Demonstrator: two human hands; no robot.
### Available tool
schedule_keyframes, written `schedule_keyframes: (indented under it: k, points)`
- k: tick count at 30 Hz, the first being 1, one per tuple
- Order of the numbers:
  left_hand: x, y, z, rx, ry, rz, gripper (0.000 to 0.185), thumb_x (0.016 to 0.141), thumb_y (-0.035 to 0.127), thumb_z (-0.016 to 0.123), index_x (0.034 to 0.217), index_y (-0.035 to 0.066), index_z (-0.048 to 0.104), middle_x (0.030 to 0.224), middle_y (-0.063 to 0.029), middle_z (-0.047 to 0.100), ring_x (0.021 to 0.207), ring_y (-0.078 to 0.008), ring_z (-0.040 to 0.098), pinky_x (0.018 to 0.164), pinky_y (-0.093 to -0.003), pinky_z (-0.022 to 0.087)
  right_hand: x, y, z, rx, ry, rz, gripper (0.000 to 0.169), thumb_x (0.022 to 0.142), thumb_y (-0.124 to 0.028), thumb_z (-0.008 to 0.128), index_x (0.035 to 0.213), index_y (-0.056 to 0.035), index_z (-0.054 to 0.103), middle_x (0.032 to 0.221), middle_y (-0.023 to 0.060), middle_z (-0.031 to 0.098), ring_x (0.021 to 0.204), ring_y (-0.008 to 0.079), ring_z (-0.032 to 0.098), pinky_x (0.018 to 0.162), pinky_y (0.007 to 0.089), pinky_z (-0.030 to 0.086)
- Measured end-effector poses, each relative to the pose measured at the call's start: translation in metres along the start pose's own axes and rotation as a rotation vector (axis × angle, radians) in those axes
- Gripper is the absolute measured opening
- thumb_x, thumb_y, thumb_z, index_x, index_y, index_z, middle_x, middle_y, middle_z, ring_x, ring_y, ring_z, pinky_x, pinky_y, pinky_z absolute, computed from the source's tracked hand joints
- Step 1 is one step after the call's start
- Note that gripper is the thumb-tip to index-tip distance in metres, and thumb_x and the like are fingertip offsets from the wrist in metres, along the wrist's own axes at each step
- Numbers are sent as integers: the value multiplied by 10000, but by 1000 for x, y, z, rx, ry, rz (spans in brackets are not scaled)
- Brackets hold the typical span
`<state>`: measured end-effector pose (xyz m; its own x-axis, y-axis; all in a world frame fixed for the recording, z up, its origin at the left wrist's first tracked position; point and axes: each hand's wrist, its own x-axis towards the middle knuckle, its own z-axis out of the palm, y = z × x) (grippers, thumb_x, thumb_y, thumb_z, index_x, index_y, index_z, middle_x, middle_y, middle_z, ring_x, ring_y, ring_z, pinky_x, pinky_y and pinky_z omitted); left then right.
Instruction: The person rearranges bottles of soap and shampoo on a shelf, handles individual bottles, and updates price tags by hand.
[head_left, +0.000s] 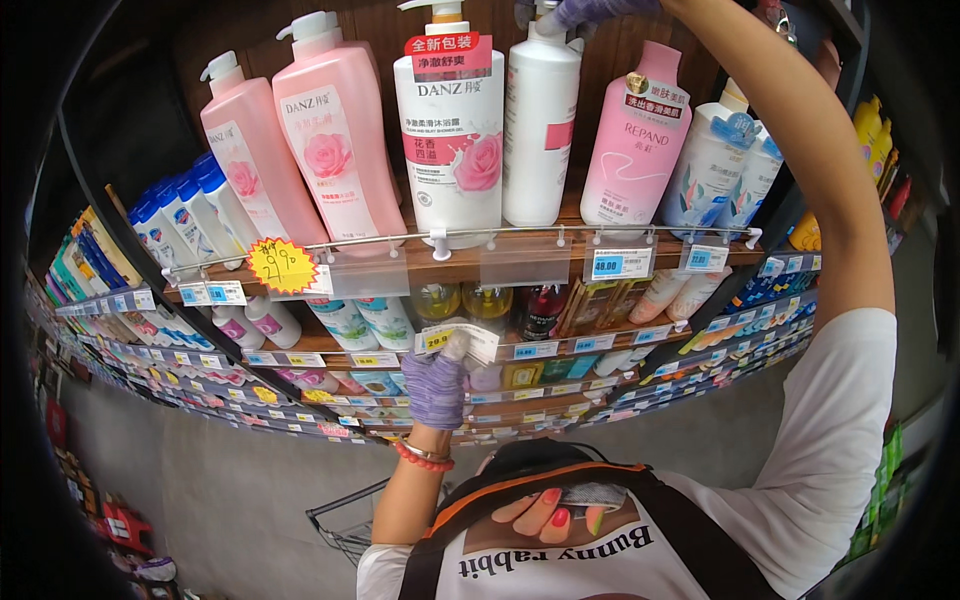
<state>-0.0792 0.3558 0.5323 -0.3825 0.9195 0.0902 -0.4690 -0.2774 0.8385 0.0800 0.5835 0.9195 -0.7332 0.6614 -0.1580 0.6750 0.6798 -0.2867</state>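
Observation:
My left hand (435, 386), in a purple knit glove, holds a small stack of paper price tags (480, 345) before the shelves. At the top of the view, my gloved right hand (589, 11) grips the pump top of a white pump bottle (541, 142), its side turned towards me. The bottle is upright; whether its base touches the shelf is unclear. To its left stands a white shower gel bottle (450, 150) with a rose on its label. A pink body wash bottle (637, 150) is on its right.
Two pink pump bottles (337, 142) and several blue-capped white bottles (187, 210) stand further left. A rail (465, 234) with clear plastic tag holders (525, 261) runs along the shelf edge. Lower shelves carry more bottles. A shopping cart (349, 517) stands on the grey floor.

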Motion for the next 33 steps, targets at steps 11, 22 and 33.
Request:
schedule_keyframes:
  k: [11,22,33]
  points:
    - [7,-8,-13,-23,33,4,315,805,248,740,983,5,649,823,-35,647,680,-86,573,587,-223,461,11,2,9,-291,126,-180,452,762,-261,748,1140,-89,570,1066,68,612,971,197,551,842,352,479]
    - [11,-11,-10,-98,-16,-62,372,797,266,736,1007,-24,638,877,-87,673,764,-135,637,678,-256,525,4,2,18,-213,176,-141,491,739,-300,744,1159,-102,583,1083,73,618,1016,196,566,893,330,454]
    - [15,-11,-17,-185,-49,-121,291,833,209,701,1014,-14,652,892,-76,678,787,-116,633,698,-250,524,3,18,8,-69,136,-135,662,767,-278,735,1341,-90,463,1201,67,561,1125,196,514,1003,329,379]
